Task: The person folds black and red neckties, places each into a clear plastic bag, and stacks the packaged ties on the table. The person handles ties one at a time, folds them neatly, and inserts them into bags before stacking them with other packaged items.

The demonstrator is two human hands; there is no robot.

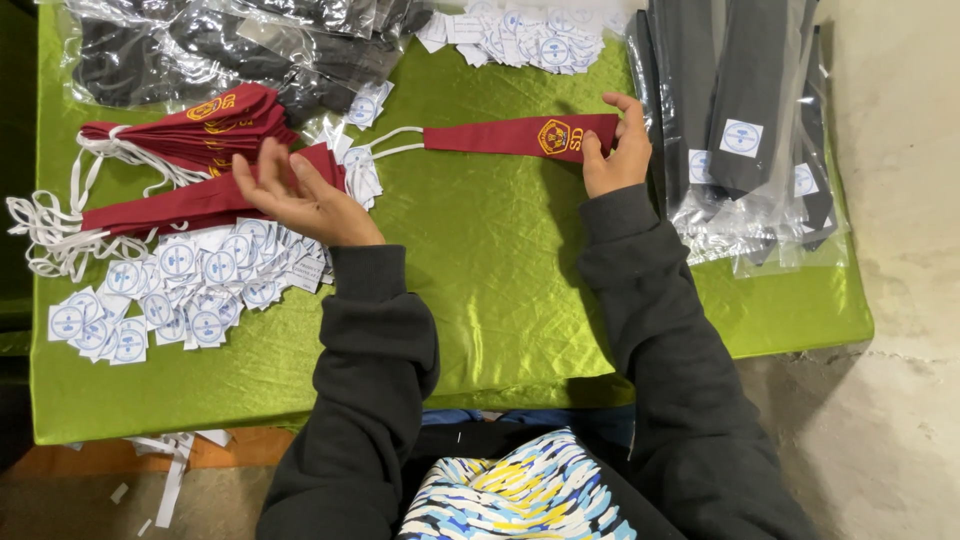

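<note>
A dark red necktie (500,135) with a yellow badge and a white elastic loop lies across the green cloth. My right hand (618,152) grips its wide end near the badge. My left hand (292,193) is spread, palm up, resting on a stack of the same red ties (190,125) at the left, fingers apart and holding nothing. Beside that hand, white square paper labels (180,290) with a blue round mark lie heaped.
The table has a shiny green cloth (480,290). Clear bags of dark ties (745,110) stand at the right, bagged dark cloth (230,45) at the back left, more labels (530,40) at the back. White elastic loops (50,230) trail at the left edge.
</note>
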